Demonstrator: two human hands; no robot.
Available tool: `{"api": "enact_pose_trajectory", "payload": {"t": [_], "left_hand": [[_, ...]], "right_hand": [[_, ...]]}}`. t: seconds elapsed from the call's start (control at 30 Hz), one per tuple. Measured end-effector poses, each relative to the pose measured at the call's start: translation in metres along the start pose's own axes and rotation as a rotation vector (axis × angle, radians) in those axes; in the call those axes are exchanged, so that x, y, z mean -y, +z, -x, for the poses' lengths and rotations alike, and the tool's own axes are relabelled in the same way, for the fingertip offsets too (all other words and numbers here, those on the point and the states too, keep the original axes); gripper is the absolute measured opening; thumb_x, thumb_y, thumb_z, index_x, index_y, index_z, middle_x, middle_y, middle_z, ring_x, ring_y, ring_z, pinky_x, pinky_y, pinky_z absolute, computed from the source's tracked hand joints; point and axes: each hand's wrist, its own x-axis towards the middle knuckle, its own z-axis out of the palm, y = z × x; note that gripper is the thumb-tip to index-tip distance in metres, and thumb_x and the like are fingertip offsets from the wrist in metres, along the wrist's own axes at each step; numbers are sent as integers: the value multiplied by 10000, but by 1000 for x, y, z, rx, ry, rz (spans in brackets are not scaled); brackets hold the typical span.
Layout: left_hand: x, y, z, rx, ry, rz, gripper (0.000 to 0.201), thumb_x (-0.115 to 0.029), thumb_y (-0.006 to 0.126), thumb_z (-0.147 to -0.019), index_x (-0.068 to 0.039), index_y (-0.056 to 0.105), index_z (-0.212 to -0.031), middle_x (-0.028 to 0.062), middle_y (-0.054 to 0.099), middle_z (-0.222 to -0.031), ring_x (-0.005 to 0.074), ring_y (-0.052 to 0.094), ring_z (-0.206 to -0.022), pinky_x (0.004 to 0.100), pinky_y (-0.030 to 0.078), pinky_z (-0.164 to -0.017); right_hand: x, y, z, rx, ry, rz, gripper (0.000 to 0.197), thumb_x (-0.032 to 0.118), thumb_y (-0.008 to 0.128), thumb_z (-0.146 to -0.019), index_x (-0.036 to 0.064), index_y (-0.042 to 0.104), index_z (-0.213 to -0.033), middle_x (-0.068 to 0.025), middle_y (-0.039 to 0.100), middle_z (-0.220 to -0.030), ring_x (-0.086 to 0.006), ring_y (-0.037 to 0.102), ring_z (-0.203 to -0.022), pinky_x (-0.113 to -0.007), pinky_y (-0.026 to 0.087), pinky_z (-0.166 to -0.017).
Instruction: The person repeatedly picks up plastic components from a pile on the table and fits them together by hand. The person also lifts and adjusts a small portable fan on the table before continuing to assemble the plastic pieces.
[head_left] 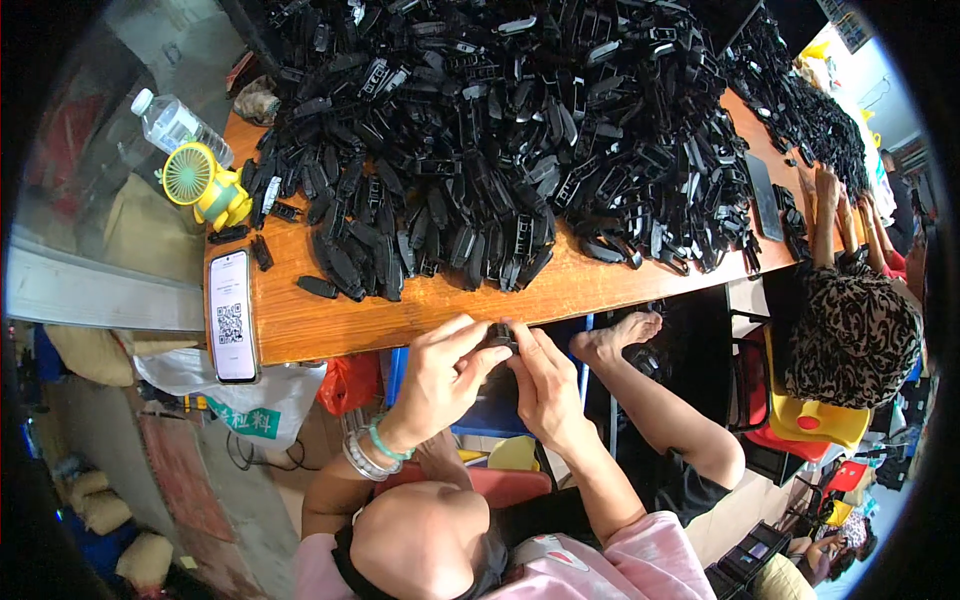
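Note:
Both of my hands meet just off the table's front edge, around a small black plastic part [502, 338]. My left hand [437, 378] pinches it from the left, with a green bead bracelet and a pale bangle on that wrist. From the right, the fingers of my right hand [545, 384] close on the same part. Fingers cover most of it, so its exact shape is hidden. Beyond my hands, a large heap of black plastic parts [470, 150] spreads over the wooden table [290, 325]; some look like elongated shells, others like open frames.
At the table's left stand a phone [232, 315] with a lit screen, a yellow fan [195, 180] and a clear bottle [175, 125]. A dark flat tablet-like slab [763, 197] lies at the right. Farther right, a person in a patterned top [855, 335] works at the table.

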Motion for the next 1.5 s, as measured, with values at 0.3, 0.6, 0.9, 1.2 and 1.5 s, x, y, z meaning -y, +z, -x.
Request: {"api": "enact_pose_trajectory", "payload": {"t": [0.3,0.6,0.9,1.2,1.5], "left_hand": [[8,13,0,-22,7,81,237,-97,678,-803,19,643,-1006,93,580,-806,125,513,-530,243,415,-490],[15,4,1,155,19,264,271,-117,670,-810,11,645,-1048,127,648,-929,210,619,-818,303,482,-741],[43,-82,21,-599,-76,-563,275,33,613,-779,4,574,-1049,146,572,-1069,238,592,-893,309,506,-688],[65,-104,23,-397,32,-1012,305,40,550,-763,23,569,-1067,174,564,-1057,350,549,-959,430,459,-828],[41,-46,28,-501,-224,203,195,-30,606,-863,26,600,-1049,27,639,-846,63,547,-641,200,457,-560]], "right_hand": [[-8,10,7,-171,358,-647,425,-88,650,-771,-22,537,-1175,-114,584,-1007,-175,598,-921,-281,501,-818],[-15,-17,12,27,458,-669,232,-13,740,-723,-37,595,-902,-80,647,-849,-97,593,-775,-252,491,-671],[-27,-21,-43,-261,208,39,110,67,658,-819,-15,627,-884,-110,560,-715,-184,550,-607,-279,445,-573],[-37,-10,-66,-415,327,86,198,97,744,-743,-31,593,-724,-69,531,-677,-141,501,-544,-266,416,-515],[-48,-11,-45,-456,413,-380,141,29,645,-846,15,525,-919,-1,593,-828,-57,556,-782,-194,450,-708]]}}
